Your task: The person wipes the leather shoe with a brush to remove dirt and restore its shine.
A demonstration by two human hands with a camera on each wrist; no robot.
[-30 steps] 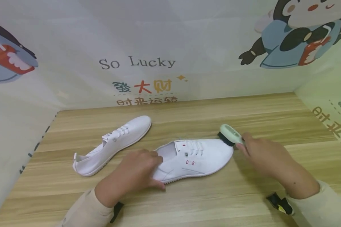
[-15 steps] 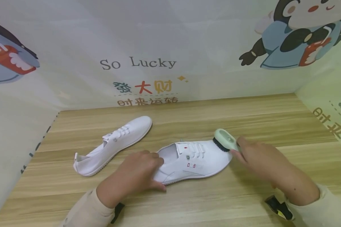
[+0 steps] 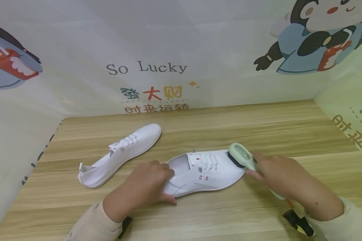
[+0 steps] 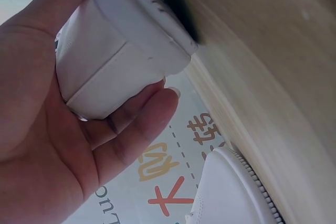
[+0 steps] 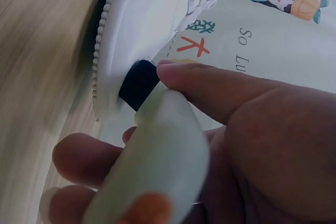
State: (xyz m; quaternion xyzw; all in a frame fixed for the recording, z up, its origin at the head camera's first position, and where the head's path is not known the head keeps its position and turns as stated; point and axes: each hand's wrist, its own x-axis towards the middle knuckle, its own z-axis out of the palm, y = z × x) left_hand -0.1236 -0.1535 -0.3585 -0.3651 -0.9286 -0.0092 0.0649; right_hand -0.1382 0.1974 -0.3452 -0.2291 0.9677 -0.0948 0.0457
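Note:
A white lace-up shoe (image 3: pixel 220 167) lies on the wooden tabletop, its toe pointing right. My left hand (image 3: pixel 147 182) grips its heel, thumb on the near side and fingers over the far side; the left wrist view shows the heel (image 4: pixel 105 61) between them. In my right hand (image 3: pixel 277 172) is a pale green brush (image 3: pixel 242 155) with black bristles, held by its handle. The bristles (image 5: pixel 139 82) touch the shoe's toe in the right wrist view. Behind and to the left sits a second white shoe (image 3: pixel 138 140), untouched.
The wood-grain tabletop (image 3: pixel 199 217) spreads around both shoes. A pale printed sheet (image 3: pixel 214 50) with cartoon figures and lettering stands upright at the back, and similar panels rise at the left and right sides.
The brush has moved from the toe's far edge toward the near side and slightly left, along with my right hand. My left hand keeps its grip on the heel; the other shoe stays put.

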